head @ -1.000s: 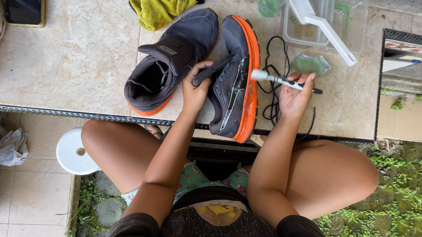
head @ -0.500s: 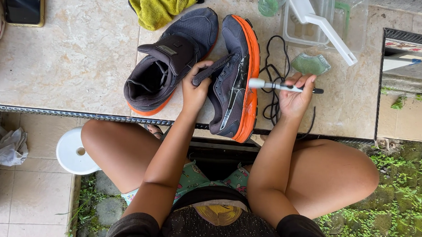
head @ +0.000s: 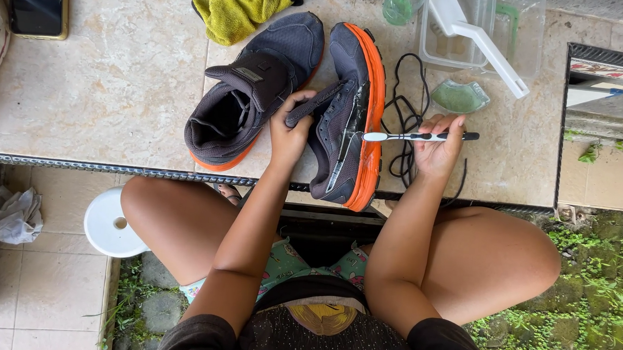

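Outdoors, tiled ledge [head: 121,92]: left hand [head: 290,129] grips shoe [head: 345,114], right hand [head: 437,148] pinches toothbrush [head: 416,136].

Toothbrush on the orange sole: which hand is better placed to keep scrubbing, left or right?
Right. The right hand holds the toothbrush, bristles at the orange sole of the tilted shoe. The left hand is gripping that shoe's upper, steadying it.

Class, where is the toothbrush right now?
In the head view, the toothbrush is in the right hand, its head against the orange sole of the tilted shoe, over black laces.
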